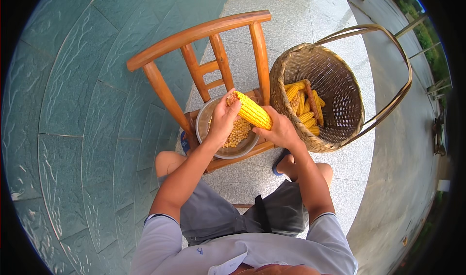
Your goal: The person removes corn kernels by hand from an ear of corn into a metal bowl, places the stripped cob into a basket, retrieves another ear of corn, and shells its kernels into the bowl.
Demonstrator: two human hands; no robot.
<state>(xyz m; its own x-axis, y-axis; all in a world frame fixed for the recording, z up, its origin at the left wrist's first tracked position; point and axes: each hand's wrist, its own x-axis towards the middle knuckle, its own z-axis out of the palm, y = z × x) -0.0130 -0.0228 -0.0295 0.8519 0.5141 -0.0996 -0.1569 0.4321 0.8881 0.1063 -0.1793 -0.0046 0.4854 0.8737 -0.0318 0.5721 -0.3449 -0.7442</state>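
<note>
A yellow ear of dried corn (253, 111) is held in both hands above a round metal bowl (218, 154). My left hand (224, 118) grips its upper left end, where some bare cob shows near the thumb. Around the lower right end my right hand (279, 127) is closed. Loose corn kernels (237, 134) lie in the bowl, partly hidden by the ear and my left hand. The bowl rests on the seat of a wooden chair (202, 30) whose backrest faces me. Right of the bowl, a woven basket (336, 89) holds several ears of corn (304, 103) and a reddish bare cob (312, 102).
The basket's tall handle (407, 63) arches out to the right. Below the chair seat are my feet in blue sandals (278, 162). Green stone tiles (105, 103) cover the wall or floor at left; speckled pale tiles (291, 23) lie under the chair and basket.
</note>
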